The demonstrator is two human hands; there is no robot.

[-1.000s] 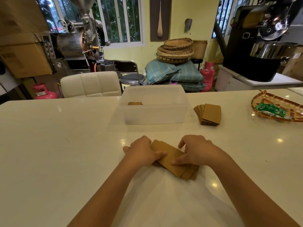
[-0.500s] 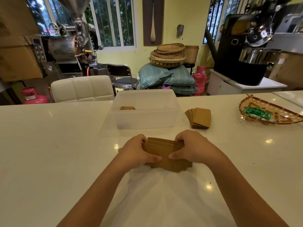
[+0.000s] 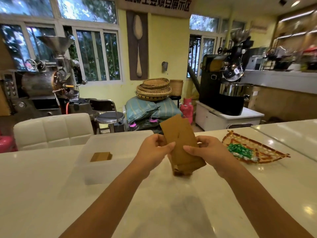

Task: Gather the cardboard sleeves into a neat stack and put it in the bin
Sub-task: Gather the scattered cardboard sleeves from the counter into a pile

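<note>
A stack of brown cardboard sleeves (image 3: 181, 145) stands on end, lifted above the white table, tilted a little to the left. My left hand (image 3: 154, 152) grips its left edge and my right hand (image 3: 205, 152) grips its right edge, thumbs on the near face. The clear plastic bin (image 3: 96, 172) sits on the table to the left of my hands, with a small pile of sleeves (image 3: 101, 156) lying inside. The second pile seen earlier on the table is hidden behind the held stack.
A woven tray (image 3: 267, 148) with green packets (image 3: 240, 151) lies at the right on the white table (image 3: 42, 194). A white padded chair (image 3: 51, 131) stands behind the table's far edge. Roasting machines, baskets and sacks fill the room behind.
The sleeves lay flat on the table under my hands; both hands have squared them up and raised them upright. The camera has tilted up.
</note>
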